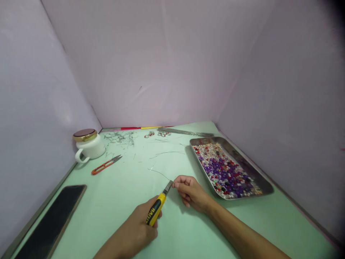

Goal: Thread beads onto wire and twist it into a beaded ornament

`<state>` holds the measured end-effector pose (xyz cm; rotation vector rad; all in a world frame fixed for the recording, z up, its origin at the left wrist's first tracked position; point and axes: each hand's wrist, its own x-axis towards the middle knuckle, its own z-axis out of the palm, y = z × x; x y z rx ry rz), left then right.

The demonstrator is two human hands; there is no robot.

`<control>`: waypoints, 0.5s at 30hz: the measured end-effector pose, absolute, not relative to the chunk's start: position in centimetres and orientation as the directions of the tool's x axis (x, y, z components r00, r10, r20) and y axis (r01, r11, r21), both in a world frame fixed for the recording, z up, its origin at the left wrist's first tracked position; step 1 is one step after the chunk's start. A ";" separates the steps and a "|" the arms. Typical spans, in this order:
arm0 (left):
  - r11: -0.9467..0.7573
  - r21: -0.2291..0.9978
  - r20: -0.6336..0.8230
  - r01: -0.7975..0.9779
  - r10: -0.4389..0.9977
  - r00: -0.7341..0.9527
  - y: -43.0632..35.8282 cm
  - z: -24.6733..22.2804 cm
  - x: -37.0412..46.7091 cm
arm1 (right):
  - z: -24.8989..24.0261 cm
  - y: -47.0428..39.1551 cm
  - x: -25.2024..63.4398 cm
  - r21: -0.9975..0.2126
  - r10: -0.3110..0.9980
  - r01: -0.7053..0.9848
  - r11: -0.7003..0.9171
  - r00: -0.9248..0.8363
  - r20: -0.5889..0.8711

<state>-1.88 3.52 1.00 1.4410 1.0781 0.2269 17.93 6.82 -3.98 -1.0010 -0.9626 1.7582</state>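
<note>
My left hand (140,226) is wrapped round the yellow-and-black handle of a pair of pliers (157,208). The metal jaws point up and to the right, toward my right hand (190,192). Thumb and forefinger of that hand are pinched together at the jaw tip, on one end of a thin wire (161,173). From there the wire runs up and left over the mat in a slight curve. My fingertips hide its very end. Further up, several loose wires (167,152) lie on the light green table surface (118,205).
A metal tray (207,176) of mixed beads stands at right. To the left are orange thread snips (106,165), a white lidded mug (90,145) and a dark phone (54,219). Behind lie wire scraps (121,137), beaded pieces (164,133) and a wire bundle (185,132). Pale walls enclose the table.
</note>
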 end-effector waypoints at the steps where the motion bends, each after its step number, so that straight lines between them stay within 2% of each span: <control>1: 0.217 0.861 -0.467 0.461 0.695 0.546 3.6 0.9 -2.0 | -3.9 6.8 17.9 -0.900 0.927 -0.302 -0.316 -0.299 -0.225; 4: 0.209 0.864 -0.459 0.457 0.698 0.549 3.7 0.9 -2.0 | -3.9 6.9 17.9 -0.905 0.925 -0.287 -0.314 -0.306 -0.224; 10: 0.037 0.869 -0.342 0.494 0.767 0.543 3.2 0.7 -1.9 | -4.3 7.0 17.8 -0.918 0.935 -0.276 -0.283 -0.293 -0.201; 15: 0.122 0.850 -0.423 0.513 0.738 0.525 2.8 0.5 -1.7 | -4.4 7.0 17.8 -0.934 0.942 -0.268 -0.238 -0.296 -0.156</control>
